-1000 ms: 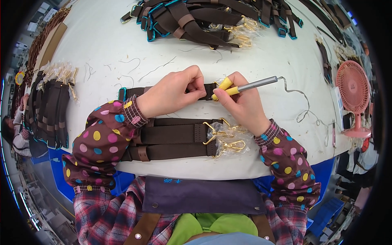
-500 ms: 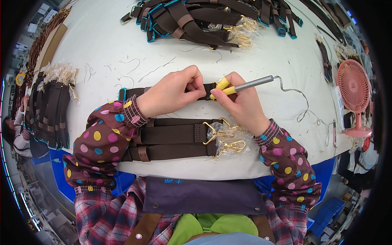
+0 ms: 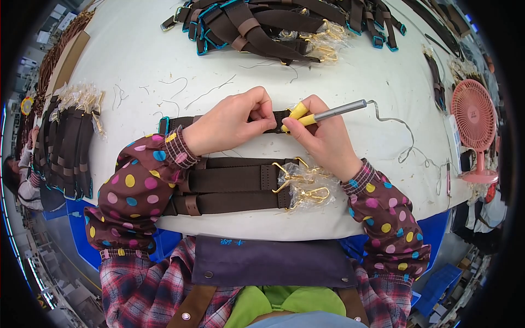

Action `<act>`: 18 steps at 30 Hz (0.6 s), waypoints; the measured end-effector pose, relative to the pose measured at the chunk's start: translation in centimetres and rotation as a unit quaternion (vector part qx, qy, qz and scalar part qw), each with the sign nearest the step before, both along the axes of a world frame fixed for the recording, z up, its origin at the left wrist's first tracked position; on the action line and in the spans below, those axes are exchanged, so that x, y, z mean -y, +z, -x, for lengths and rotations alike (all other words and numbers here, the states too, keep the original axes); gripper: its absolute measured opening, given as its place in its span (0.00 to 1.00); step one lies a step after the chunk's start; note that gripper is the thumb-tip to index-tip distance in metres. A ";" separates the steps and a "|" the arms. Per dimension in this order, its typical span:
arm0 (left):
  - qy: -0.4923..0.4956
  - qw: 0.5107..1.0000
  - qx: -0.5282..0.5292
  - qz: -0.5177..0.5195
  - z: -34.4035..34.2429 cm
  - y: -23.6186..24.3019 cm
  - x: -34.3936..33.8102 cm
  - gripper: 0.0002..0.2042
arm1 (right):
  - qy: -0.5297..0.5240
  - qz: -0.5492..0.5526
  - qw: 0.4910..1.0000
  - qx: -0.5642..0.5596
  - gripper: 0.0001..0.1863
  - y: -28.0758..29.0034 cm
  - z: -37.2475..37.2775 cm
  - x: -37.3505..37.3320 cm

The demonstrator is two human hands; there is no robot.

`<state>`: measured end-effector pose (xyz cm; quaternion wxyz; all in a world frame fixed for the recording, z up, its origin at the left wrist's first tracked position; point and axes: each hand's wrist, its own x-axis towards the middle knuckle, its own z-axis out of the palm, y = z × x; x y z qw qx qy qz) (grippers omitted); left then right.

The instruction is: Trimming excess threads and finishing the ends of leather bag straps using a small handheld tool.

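Observation:
My left hand (image 3: pixel 232 121) presses and pinches a dark brown strap (image 3: pixel 180 123) flat on the white table (image 3: pixel 131 60). My right hand (image 3: pixel 322 136) holds a pen-like tool with a yellow grip and metal barrel (image 3: pixel 328 113); its tip sits at the strap end between my two hands. A thin cord (image 3: pixel 399 126) runs from the tool to the right. Two more brown straps (image 3: pixel 235 186) with gold clasps in clear plastic (image 3: pixel 301 183) lie just below my hands, partly under my forearms.
A heap of brown straps with teal edging (image 3: pixel 273 24) lies at the table's far side. A stack of bagged straps (image 3: pixel 65 142) sits at the left edge. A small pink fan (image 3: pixel 476 126) stands at the right. Loose thread bits (image 3: pixel 180 90) are scattered about.
Hands and tool stay at the same spot on the strap; only slight finger shifts show.

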<state>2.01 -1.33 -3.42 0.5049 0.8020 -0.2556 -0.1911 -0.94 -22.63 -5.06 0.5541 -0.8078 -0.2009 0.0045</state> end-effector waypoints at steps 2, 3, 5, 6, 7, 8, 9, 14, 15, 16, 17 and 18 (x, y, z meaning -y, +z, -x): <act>-0.003 1.000 0.005 0.020 -0.1 -0.5 -0.2 0.08 | -0.003 -0.020 1.000 -0.013 0.13 0.2 0.1 -0.1; -0.006 0.999 0.010 0.040 0.0 -0.6 -0.3 0.08 | -0.007 -0.040 0.999 -0.027 0.13 0.4 0.2 -0.2; 0.002 0.999 -0.042 0.035 -0.1 -0.3 -0.3 0.07 | -0.019 -0.062 0.997 -0.053 0.13 0.2 0.1 -0.1; 0.011 0.995 -0.094 0.030 -0.1 -0.1 -0.3 0.07 | -0.030 -0.083 0.993 -0.079 0.12 0.2 0.0 0.0; 0.011 0.995 -0.092 0.029 -0.2 0.1 -0.3 0.07 | -0.030 -0.083 0.993 -0.077 0.12 0.3 -0.3 0.2; -0.004 0.994 -0.113 0.010 -0.2 0.2 -0.3 0.06 | -0.044 -0.077 0.993 -0.074 0.12 0.6 -0.7 0.4; -0.018 0.991 -0.134 -0.009 -0.2 0.3 -0.4 0.05 | -0.058 -0.071 0.993 -0.072 0.11 0.9 -1.1 0.5; 0.016 0.983 -0.176 0.054 -0.2 1.0 -0.5 0.04 | -0.063 -0.110 0.991 -0.045 0.11 0.7 -2.1 -0.1; 0.031 0.972 -0.208 0.101 -0.3 1.0 -0.5 0.04 | -0.054 -0.091 0.994 -0.034 0.11 0.3 -1.9 -0.1; 0.029 0.972 -0.209 0.101 -0.5 0.9 -0.6 0.04 | -0.046 -0.072 0.996 -0.025 0.11 -0.1 -1.8 0.0; 0.079 0.956 -0.235 0.159 -0.9 0.9 -0.8 0.04 | -0.047 -0.071 0.996 -0.025 0.11 -0.1 -1.9 0.1; 0.128 0.933 -0.260 0.216 -1.3 0.8 -1.0 0.05 | -0.052 -0.083 0.994 -0.040 0.11 -0.1 -1.9 0.1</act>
